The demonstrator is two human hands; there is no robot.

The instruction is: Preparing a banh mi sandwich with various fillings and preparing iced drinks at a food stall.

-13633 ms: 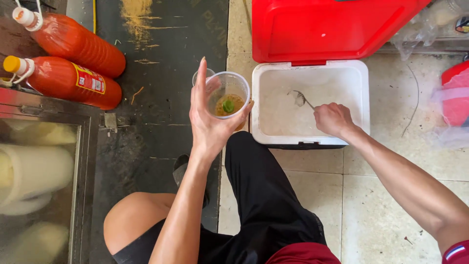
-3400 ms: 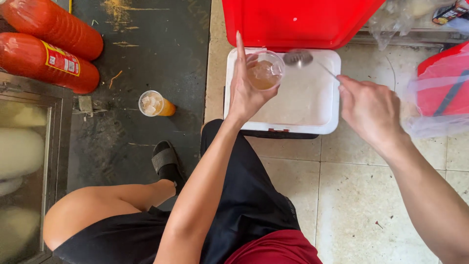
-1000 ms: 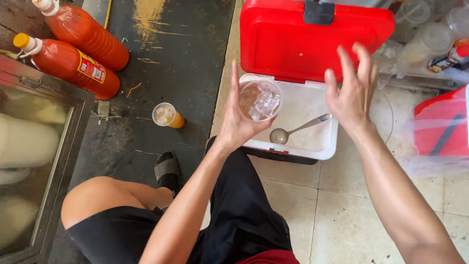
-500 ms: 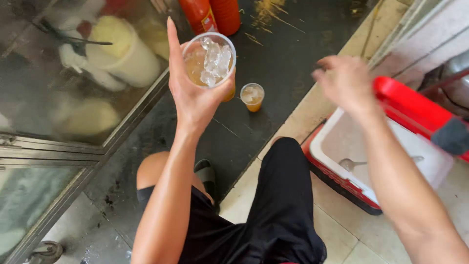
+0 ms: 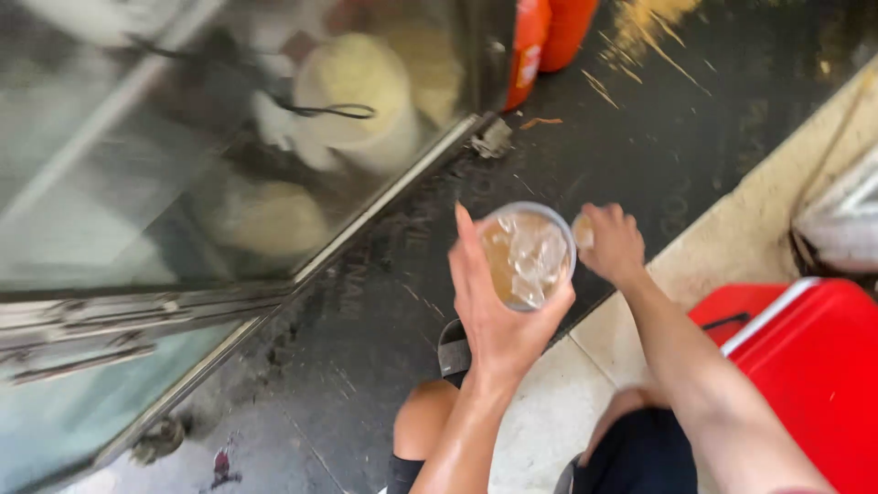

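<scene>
My left hand (image 5: 498,320) holds up a clear plastic cup (image 5: 529,256) filled with ice cubes and an amber drink. Just to its right, my right hand (image 5: 615,245) reaches down to the dark floor. Its fingers curl over a small cup (image 5: 582,232) of orange liquid, most of which the hand hides. The picture is blurred by motion.
A red cooler box (image 5: 805,366) stands shut at the lower right on the pale tiles. A glass cabinet (image 5: 183,183) with white containers inside fills the left. Two orange bottles (image 5: 547,37) stand at the top by the cabinet's corner. My knee and sandal are below.
My right hand left the cooler's red lid and came down onto the small cup on the floor. The iced cup stayed in my left hand while the view swung left.
</scene>
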